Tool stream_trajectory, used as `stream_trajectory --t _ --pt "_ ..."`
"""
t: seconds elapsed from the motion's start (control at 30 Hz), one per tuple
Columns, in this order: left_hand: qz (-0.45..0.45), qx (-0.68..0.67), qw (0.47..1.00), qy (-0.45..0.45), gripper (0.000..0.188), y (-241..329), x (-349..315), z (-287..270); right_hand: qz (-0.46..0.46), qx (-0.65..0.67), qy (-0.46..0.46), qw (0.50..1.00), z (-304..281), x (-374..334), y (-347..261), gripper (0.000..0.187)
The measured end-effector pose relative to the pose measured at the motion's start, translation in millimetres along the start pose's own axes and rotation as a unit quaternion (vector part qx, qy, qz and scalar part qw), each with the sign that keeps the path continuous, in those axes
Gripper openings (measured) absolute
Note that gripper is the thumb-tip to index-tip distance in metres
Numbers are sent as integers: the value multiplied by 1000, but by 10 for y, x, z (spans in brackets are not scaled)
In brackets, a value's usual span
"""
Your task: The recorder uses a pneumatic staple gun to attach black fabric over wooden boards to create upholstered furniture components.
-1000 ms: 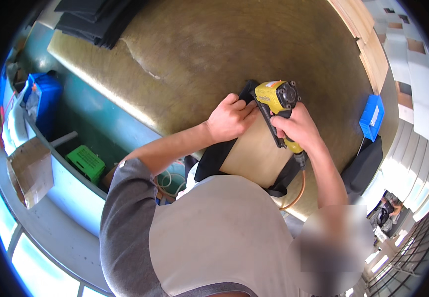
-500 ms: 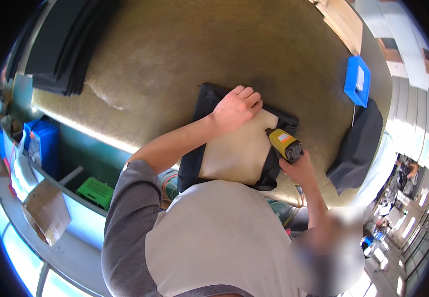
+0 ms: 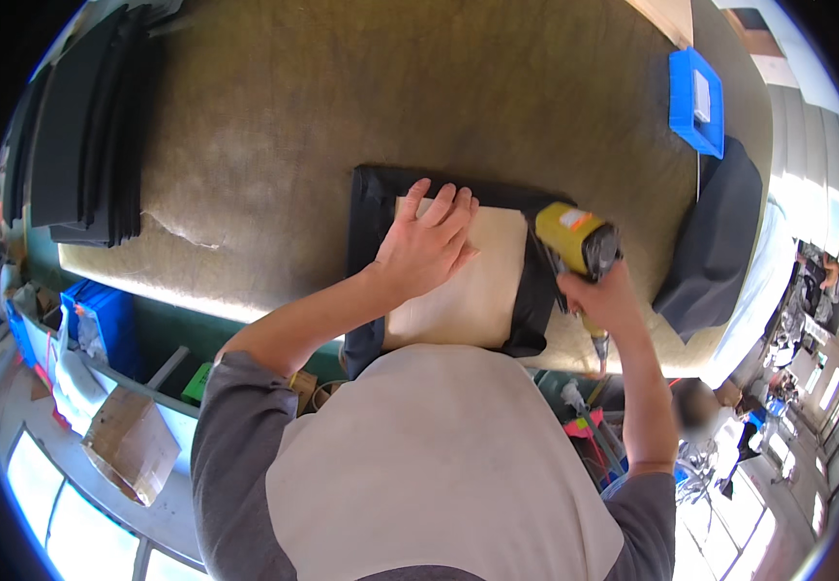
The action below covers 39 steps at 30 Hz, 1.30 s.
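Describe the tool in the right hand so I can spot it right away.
Start at the big brown workbench and find the pale board wrapped in black fabric. At its right edge, the right hand grips a staple gun, the only yellow-and-black thing there.

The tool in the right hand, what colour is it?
Yellow and black stapler gun, seen in the head view.

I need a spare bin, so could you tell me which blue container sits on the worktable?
The flat blue tray at the table's far right corner; the other blue bin stands below the near edge.
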<state>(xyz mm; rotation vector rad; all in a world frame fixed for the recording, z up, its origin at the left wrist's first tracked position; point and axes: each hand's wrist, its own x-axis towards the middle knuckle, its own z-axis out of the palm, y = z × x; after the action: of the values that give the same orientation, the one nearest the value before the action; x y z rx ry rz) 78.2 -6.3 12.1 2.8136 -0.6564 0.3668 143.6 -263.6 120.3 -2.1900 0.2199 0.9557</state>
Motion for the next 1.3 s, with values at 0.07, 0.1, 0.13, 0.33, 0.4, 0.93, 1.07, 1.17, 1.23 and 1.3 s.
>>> stream_trajectory --t 0.07,0.1,0.13,0.33,0.4,0.93,1.07,1.17,1.23,1.3 --pt "-38 -26 999 -6 54 1 -33 68 -19 -22 -7 1000 10 135 -191 16" --pt "-35 -27 999 -5 54 -11 -28 78 -18 -21 -5 1000 23 198 -149 16" --pt "-39 -36 999 2 53 -12 -27 87 -25 -37 -1 999 46 267 -61 17" --pt "-44 -48 997 30 50 -30 -25 110 -12 70 32 997 -184 220 238 11" --pt "-46 -50 997 33 49 10 -48 107 4 156 35 987 -211 184 333 12" --pt "-23 -67 990 122 31 111 -219 198 -49 7 -112 993 244 401 -577 12" --pt "-16 -86 990 112 31 123 -273 166 -72 -1 -145 987 390 461 -602 12" --pt "-96 -103 988 64 37 200 -330 -38 -99 -57 -146 983 267 514 -635 15" --pt "-119 -115 985 48 48 399 -551 -212 -105 -77 -71 989 27 424 -555 18" --pt "-216 -97 971 28 57 582 -689 -325 -143 -160 49 976 -288 469 -350 31"
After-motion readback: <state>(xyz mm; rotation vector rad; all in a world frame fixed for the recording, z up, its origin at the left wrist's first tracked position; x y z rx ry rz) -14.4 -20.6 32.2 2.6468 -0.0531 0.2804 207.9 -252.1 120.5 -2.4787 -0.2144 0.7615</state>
